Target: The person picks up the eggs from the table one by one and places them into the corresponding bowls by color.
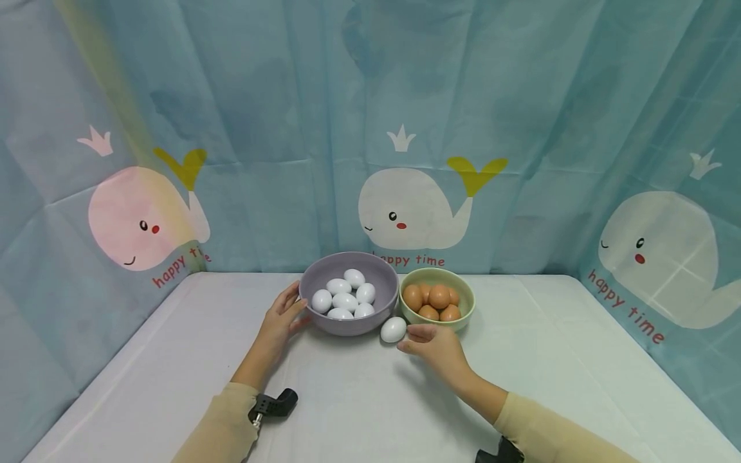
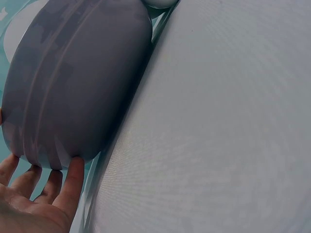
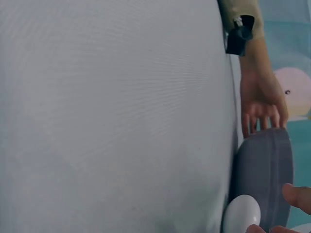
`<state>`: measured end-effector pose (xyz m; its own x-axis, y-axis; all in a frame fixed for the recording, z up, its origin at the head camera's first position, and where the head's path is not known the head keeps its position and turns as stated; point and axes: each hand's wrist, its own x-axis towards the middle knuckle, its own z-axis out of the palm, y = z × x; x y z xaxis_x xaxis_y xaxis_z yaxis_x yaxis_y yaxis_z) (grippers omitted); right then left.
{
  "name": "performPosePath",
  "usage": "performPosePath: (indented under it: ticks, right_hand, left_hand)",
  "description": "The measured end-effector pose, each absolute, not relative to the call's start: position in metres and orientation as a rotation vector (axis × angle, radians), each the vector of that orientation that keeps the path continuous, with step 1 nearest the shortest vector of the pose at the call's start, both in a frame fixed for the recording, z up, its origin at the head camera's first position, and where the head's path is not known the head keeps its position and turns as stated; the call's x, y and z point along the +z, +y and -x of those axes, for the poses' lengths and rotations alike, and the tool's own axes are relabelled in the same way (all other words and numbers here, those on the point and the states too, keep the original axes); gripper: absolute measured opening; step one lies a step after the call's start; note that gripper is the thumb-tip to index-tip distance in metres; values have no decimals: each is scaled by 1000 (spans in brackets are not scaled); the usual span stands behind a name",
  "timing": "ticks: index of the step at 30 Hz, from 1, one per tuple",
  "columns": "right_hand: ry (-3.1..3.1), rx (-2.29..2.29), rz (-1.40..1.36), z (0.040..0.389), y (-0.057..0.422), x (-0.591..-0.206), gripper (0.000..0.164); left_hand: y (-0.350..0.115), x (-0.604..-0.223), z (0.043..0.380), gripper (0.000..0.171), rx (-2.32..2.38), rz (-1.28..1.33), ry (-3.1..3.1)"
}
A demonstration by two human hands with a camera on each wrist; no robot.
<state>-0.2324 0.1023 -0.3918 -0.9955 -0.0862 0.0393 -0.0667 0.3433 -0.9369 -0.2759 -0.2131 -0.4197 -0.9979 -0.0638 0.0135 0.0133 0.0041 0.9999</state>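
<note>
A purple bowl (image 1: 347, 326) with several white eggs (image 1: 345, 302) inside stands toward the back of the table. My left hand (image 1: 282, 315) rests against its left side, fingertips on the outer wall; the left wrist view shows these fingers (image 2: 73, 182) fairly straight. One white egg (image 1: 393, 330) lies on the tablecloth in front of the bowl. Beside it, to its right, is my right hand (image 1: 435, 350), thumb and fingers apart and fingertips right at the egg. In the right wrist view the same egg (image 3: 242, 213) overlaps the bowl, with much of the right hand out of frame.
A smaller green bowl (image 1: 466, 315) holding several brown eggs (image 1: 439, 296) stands right of the purple one, close to it. A white cloth (image 1: 347, 399) covers the table. Behind hangs a blue curtain (image 1: 278, 212) printed with whales.
</note>
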Motion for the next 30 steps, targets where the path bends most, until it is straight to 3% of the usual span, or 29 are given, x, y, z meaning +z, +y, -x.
performPosePath:
  ticks: [15, 30]
  right_hand:
    - [2562, -1773, 226, 237, 87, -412, 61]
    - [2526, -1878, 161, 245, 73, -420, 51]
  left_hand:
    - [-214, -422, 278, 62, -2179, -49, -2191]
    - [-213, -421, 278, 62, -2168, -56, -2204]
